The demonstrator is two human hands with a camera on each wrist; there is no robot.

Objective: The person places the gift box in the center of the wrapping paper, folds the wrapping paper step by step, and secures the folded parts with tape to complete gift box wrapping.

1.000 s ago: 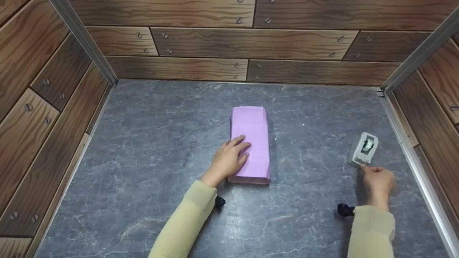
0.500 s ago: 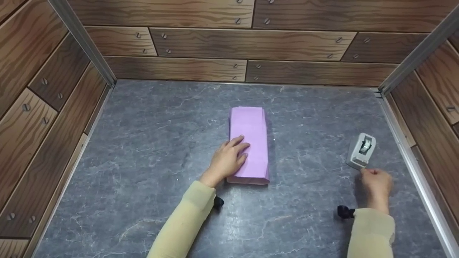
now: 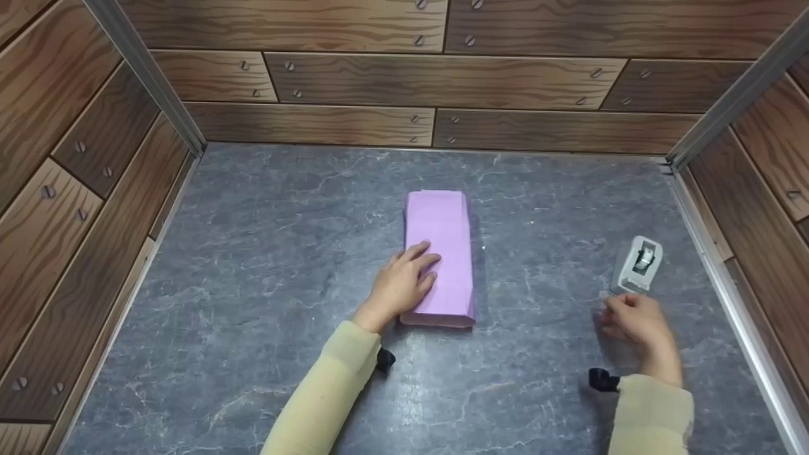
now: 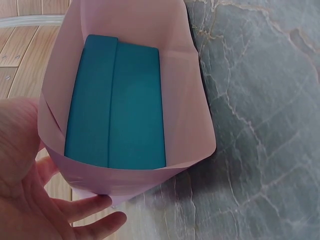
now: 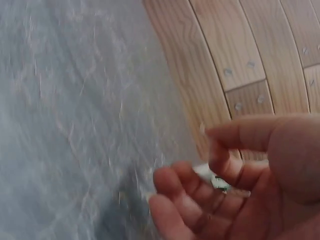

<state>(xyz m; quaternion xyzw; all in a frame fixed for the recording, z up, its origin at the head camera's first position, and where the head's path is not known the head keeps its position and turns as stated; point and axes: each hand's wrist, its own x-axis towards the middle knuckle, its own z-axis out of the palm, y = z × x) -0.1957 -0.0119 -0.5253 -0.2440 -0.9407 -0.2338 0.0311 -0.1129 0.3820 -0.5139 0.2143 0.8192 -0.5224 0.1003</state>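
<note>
Purple wrapping paper (image 3: 445, 221) is folded into a long sleeve that lies on the grey marbled table. Through its open near end, the left wrist view shows a teal box (image 4: 136, 107) inside. My left hand (image 3: 398, 284) rests on the left side of the paper, fingers spread over its top. Over on the right, my right hand (image 3: 638, 319) is just in front of a grey tape dispenser (image 3: 643, 253). Thumb and index finger pinch a small clear piece of tape (image 5: 202, 128), with the other fingers loosely curled.
A wood-patterned back wall (image 3: 442, 79) and similar side walls enclose the table (image 3: 284, 208). A metal strip (image 3: 733, 303) runs along the right edge. Black camera mounts stick out from both sleeves.
My right hand has pulled away from the tape dispenser, first slightly toward me, then left, turning at the wrist with the piece of tape. My left hand stays on the paper.
</note>
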